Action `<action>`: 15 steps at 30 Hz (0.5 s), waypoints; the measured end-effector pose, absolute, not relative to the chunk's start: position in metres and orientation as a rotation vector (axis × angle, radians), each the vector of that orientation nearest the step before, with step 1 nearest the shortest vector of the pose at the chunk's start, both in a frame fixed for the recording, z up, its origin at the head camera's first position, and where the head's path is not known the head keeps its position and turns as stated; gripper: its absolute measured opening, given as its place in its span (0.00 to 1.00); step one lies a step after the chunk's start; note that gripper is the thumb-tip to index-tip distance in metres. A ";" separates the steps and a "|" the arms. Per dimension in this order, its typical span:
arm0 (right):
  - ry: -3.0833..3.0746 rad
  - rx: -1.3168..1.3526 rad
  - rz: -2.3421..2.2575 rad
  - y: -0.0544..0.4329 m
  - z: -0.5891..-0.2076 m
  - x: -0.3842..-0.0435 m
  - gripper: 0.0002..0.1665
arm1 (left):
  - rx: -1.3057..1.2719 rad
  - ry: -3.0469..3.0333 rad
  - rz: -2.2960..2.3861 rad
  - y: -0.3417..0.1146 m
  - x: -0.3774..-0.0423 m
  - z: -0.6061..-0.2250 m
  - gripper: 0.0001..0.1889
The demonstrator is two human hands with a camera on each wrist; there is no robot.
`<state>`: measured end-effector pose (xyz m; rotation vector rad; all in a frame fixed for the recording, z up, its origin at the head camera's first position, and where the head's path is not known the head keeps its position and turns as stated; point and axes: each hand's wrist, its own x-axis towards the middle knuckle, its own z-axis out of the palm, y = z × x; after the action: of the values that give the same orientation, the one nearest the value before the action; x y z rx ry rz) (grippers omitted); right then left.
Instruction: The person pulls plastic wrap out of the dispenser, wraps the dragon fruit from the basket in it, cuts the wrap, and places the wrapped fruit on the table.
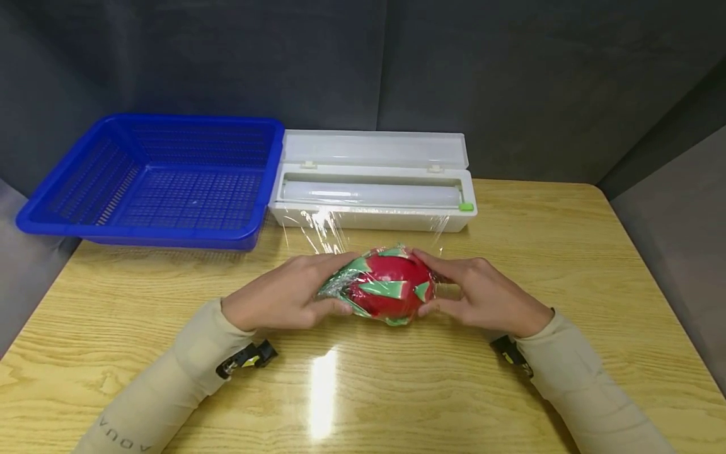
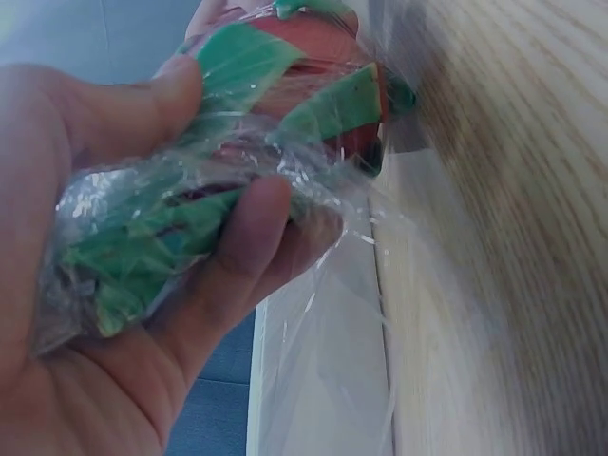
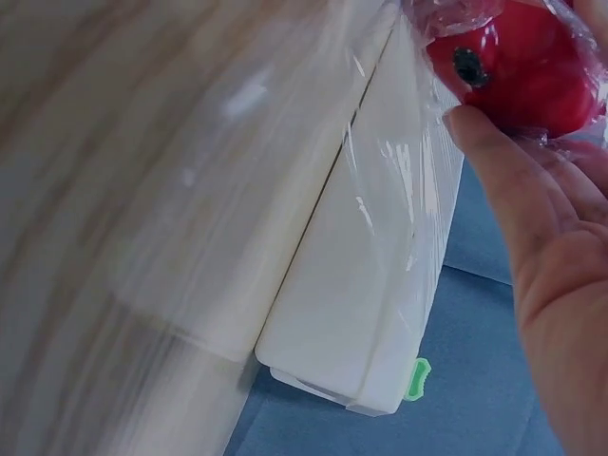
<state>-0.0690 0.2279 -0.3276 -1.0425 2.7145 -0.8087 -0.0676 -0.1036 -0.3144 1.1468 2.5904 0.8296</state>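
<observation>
A red dragon fruit [image 1: 391,287] with green scales is held above the table, clear plastic wrap [image 2: 294,171] around it. My left hand [image 1: 289,293] grips its leafy left end, thumb on the near side and fingers on the far side. The green tips [image 2: 142,247] lie bunched under film in that palm, in the left wrist view. At the other end my right hand [image 1: 482,293] holds the fruit between thumb and fingers. The right wrist view shows the fruit's red end with a dark spot [image 3: 469,66]. From the fruit, film stretches back to a white wrap dispenser [image 1: 374,219].
The dispenser's lid [image 1: 374,149] stands open behind the film roll [image 1: 371,193], and a green slider [image 1: 466,207] sits at its right end. A blue plastic basket [image 1: 150,236] is to its left. Under everything is a wooden table [image 1: 431,397], with dark cloth [image 1: 510,82] behind.
</observation>
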 end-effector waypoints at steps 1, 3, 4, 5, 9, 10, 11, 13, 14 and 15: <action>2.717 -1.038 -0.804 0.228 -0.328 -0.069 0.54 | 1.138 2.584 0.832 -0.104 -0.068 -0.314 0.40; 2.714 -1.023 -0.801 0.228 -0.328 -0.068 0.54 | 1.122 2.574 0.838 -0.104 -0.068 -0.315 0.40; 2.710 -1.009 -0.803 0.228 -0.328 -0.068 0.54 | 1.114 2.567 0.841 -0.104 -0.068 -0.315 0.40; 2.705 -0.994 -0.806 0.228 -0.328 -0.068 0.54 | 1.108 2.559 0.851 -0.104 -0.069 -0.314 0.40; 2.688 -0.961 -0.820 0.228 -0.328 -0.068 0.52 | 1.100 2.537 0.876 -0.104 -0.069 -0.314 0.38; 2.683 -0.952 -0.826 0.228 -0.328 -0.068 0.52 | 1.098 2.528 0.882 -0.104 -0.070 -0.314 0.38; 2.677 -0.944 -0.830 0.228 -0.328 -0.068 0.52 | 1.102 2.522 0.890 -0.104 -0.070 -0.314 0.37; 2.668 -0.932 -0.836 0.228 -0.328 -0.068 0.51 | 1.112 2.506 0.907 -0.105 -0.071 -0.314 0.36; 2.660 -0.924 -0.839 0.228 -0.328 -0.068 0.51 | 1.114 2.493 0.917 -0.105 -0.072 -0.315 0.36; 2.654 -0.915 -0.842 0.229 -0.328 -0.068 0.51 | 1.119 2.482 0.928 -0.105 -0.072 -0.315 0.35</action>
<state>-0.0677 0.2285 -0.3275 -0.9146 2.6544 -0.8421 -0.0722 -0.1053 -0.3151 1.1188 2.4819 0.9278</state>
